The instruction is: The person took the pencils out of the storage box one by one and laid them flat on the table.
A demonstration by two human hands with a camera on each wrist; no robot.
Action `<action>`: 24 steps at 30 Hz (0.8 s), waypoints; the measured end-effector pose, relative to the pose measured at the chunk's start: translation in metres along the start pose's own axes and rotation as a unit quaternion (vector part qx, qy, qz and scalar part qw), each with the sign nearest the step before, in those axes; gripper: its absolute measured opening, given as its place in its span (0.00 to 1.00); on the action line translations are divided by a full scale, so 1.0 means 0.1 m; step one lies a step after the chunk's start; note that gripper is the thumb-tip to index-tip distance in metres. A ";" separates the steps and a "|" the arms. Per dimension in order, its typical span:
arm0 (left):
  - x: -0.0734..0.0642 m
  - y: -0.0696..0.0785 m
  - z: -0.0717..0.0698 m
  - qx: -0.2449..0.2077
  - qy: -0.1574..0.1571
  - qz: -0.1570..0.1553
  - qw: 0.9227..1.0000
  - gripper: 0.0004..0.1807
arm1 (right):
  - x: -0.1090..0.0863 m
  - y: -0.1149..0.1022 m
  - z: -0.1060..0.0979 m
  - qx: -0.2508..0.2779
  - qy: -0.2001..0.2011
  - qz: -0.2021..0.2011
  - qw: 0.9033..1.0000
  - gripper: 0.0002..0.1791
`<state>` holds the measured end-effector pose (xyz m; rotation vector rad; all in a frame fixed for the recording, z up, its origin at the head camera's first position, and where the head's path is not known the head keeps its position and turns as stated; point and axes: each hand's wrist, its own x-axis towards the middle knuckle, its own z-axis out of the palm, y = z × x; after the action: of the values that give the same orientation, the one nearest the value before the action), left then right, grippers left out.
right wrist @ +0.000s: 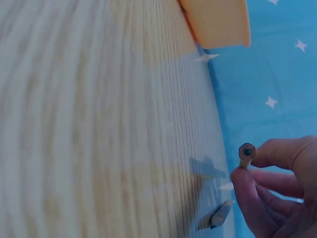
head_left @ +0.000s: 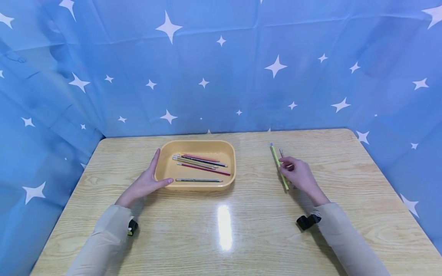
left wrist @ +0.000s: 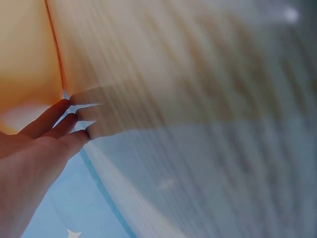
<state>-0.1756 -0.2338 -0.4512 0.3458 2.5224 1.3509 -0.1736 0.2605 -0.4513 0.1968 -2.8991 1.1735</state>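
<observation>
My left hand rests at the left end of a yellow-orange plastic tray. Its fingers are spread along the outside and the thumb lies by the front left corner. In the left wrist view the fingertips are beside the tray's wall. To the right of the tray, my right hand pinches a yellow-green pencil between thumb and fingers. The right wrist view shows the held pencil end-on. Another pencil lies on the table, partly hidden by the right hand.
Inside the tray, several pencils lie in a loose group, with a dark green pencil apart near the front wall. The wood-grain table extends to a blue star-patterned curtain behind and at both sides.
</observation>
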 end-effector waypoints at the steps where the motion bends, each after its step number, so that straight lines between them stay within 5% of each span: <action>1: 0.00 0.00 0.00 0.001 0.001 -0.001 1.000 0.61 | 0.00 0.01 -0.01 -0.002 -0.001 0.000 1.000 0.17; 24: 0.01 0.02 -0.01 0.013 -0.001 -0.016 1.000 0.61 | 0.03 0.06 -0.03 -0.048 0.013 -0.013 0.999 0.13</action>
<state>-0.1764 -0.2337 -0.4493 0.3104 2.5359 1.3065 -0.1772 0.2662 -0.4528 0.2148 -2.9130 1.0230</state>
